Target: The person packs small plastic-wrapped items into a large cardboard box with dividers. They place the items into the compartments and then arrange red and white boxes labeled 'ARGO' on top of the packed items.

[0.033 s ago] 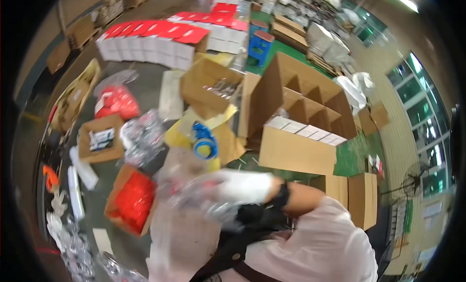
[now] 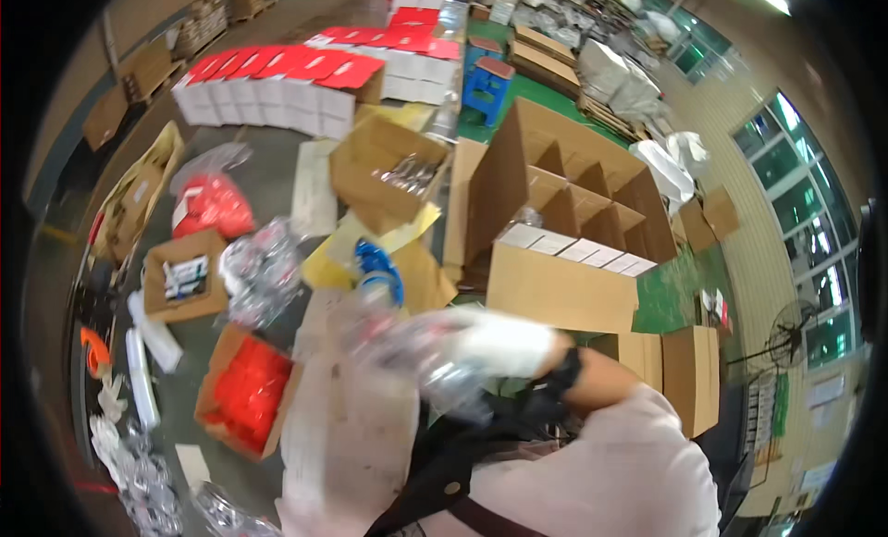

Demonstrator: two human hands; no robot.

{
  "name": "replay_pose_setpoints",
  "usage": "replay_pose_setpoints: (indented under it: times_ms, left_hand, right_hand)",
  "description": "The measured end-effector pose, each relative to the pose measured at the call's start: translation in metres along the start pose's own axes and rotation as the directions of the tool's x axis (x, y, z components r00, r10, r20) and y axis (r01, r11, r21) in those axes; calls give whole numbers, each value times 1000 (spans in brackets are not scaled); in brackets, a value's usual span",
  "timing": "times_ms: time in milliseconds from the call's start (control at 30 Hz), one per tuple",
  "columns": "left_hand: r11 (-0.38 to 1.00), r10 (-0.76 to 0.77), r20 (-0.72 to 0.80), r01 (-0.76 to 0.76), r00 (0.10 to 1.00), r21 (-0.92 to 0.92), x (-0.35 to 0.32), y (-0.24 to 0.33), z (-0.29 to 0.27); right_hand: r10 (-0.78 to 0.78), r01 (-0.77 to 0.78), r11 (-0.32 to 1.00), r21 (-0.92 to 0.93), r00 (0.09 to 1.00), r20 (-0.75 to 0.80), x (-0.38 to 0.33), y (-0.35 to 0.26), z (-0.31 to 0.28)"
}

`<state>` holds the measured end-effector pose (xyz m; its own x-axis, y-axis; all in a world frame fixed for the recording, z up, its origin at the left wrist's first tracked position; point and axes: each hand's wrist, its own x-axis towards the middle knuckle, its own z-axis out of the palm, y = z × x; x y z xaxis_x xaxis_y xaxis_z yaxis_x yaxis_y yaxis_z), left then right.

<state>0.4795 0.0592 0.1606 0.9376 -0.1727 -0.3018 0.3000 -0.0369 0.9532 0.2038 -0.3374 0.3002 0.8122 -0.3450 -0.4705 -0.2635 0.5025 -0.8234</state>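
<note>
The right hand [image 2: 499,345], in a white glove with a dark band at the wrist, comes across the middle of the view and is smeared by motion blur, so honestly can't tell how the fingers sit or whether they're closed on anything. Right in front of it there's a crinkly clear plastic bag [image 2: 407,341], see-through and shiny, with a hint of red showing inside; it's up in the air just off the glove's fingertips, above the pale cardboard sheet [image 2: 347,426] on the floor, and whether the glove actually touches it is too blurry to call. The left hand isn't visible anywhere. Around it: a blue tape roll [image 2: 379,264] lying on yellow paper just beyond the bag, an open brown box with red packets [image 2: 250,394] down to the left, a heap of more clear bags [image 2: 259,273] beside a small open carton [image 2: 185,276], and to the right a big divided cardboard box [image 2: 578,199] with white boxes [image 2: 578,250] lined up along its front edge. Rows of red-and-white boxes [image 2: 296,84] at the far end.
</note>
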Motion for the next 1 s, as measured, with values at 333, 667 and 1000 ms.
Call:
replay_pose_setpoints:
  times_ms: [333,667,1000]
  left_hand:
    - [998,-14,295,-5,955,64,-142,-12,234]
    - [990,-33,476,-36,879,135,-262,1,382]
    - [933,-237,788,-92,568,347,-322,38,578]
  right_hand:
    - [-18,-358,874,-328,652,-758,-194,-17,-425]
    - [510,-637,720,-277,756,-411,-59,88,-583]
    - [170,-356,508,-784,934,-314,-100,60,-563]
